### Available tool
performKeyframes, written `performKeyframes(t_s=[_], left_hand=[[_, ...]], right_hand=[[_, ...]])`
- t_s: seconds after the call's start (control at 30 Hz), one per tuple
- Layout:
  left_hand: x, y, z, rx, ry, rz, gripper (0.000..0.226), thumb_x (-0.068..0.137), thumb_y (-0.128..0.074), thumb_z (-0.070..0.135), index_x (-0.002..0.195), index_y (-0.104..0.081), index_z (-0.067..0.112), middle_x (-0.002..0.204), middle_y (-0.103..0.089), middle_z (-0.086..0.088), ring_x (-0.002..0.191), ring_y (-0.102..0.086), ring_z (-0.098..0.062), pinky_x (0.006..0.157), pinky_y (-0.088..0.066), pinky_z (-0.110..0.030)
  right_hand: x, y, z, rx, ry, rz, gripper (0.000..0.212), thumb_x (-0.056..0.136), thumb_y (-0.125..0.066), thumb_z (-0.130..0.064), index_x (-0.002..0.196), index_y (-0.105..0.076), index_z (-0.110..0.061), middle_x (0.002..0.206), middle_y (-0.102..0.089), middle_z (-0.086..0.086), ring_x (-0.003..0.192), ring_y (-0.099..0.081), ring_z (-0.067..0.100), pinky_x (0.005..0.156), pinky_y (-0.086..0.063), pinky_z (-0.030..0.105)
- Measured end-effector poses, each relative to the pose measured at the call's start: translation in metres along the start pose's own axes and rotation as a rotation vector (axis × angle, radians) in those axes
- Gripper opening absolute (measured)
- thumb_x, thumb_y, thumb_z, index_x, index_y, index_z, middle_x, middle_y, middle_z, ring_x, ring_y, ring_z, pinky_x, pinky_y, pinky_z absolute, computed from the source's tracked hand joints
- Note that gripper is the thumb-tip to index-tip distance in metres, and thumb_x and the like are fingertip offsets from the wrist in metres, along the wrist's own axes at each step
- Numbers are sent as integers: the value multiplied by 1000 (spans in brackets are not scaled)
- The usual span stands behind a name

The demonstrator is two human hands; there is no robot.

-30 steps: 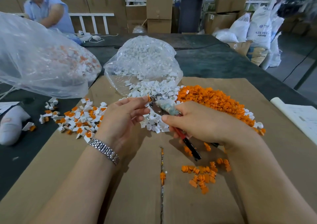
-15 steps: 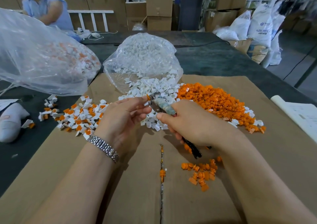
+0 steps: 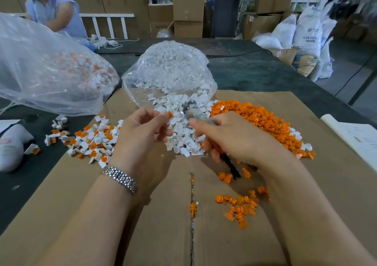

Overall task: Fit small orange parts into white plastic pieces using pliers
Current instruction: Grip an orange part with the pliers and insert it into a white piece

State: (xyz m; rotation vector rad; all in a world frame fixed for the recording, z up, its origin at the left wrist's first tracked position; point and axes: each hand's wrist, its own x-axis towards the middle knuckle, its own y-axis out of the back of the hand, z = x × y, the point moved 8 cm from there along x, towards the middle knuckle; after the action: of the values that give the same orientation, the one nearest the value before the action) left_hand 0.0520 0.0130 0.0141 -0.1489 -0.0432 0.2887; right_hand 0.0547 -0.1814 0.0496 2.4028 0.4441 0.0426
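Left hand [image 3: 140, 135] pinching 1 small orange part [image 3: 170, 114] at fingertips. Right hand [image 3: 234, 137] curled round blurred pliers [image 3: 231, 164], above white pieces [image 3: 181, 135].

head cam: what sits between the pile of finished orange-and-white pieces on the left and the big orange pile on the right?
In the head view, the white pieces spilling from the clear bag lie between them, with the left hand and right hand holding the pliers over that heap.

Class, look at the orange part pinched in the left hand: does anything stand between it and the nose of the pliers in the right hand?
Nothing visible does. The left hand pinches the orange part; the pliers, gripped by the right hand, have their blurred nose just to its right, over the white pieces.
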Motion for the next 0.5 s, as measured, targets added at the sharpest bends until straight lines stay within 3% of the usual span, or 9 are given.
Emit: performKeyframes(t_s=[0.17,0.23,0.37,0.5], left_hand=[[1,37,21,737,-187,367,13,89,-69,13,82,-59,18,80,-63,-1,74,-64,-24,58,-51,-37],[0,39,28,972,-227,424,7,89,-64,13,89,-61,18,95,-60,-4,81,-56,-26,65,-44,-38],[-1,24,24,1182,-280,358,10,94,-64,21,100,-69,14,104,-46,-3,92,-54,-29,74,-42,-39],[-4,4,23,1082,-378,177,8,92,-68,20,86,-65,23,93,-59,3,73,-51,-5,59,-34,-22]], right_hand=[[9,55,36,-214,-92,298,45,93,-55,-61,89,-66,-18,74,-64,-1,65,-59,14,56,-40,30],[12,62,58,-336,-176,336,41,93,-56,-59,92,-64,-19,79,-61,1,72,-58,16,58,-38,32],[14,57,82,-471,-294,341,45,88,-63,-62,92,-57,-18,86,-57,2,83,-57,24,78,-50,44],[17,45,80,-550,-304,332,50,84,-67,-64,100,-54,-18,108,-59,8,105,-57,32,97,-44,54]])
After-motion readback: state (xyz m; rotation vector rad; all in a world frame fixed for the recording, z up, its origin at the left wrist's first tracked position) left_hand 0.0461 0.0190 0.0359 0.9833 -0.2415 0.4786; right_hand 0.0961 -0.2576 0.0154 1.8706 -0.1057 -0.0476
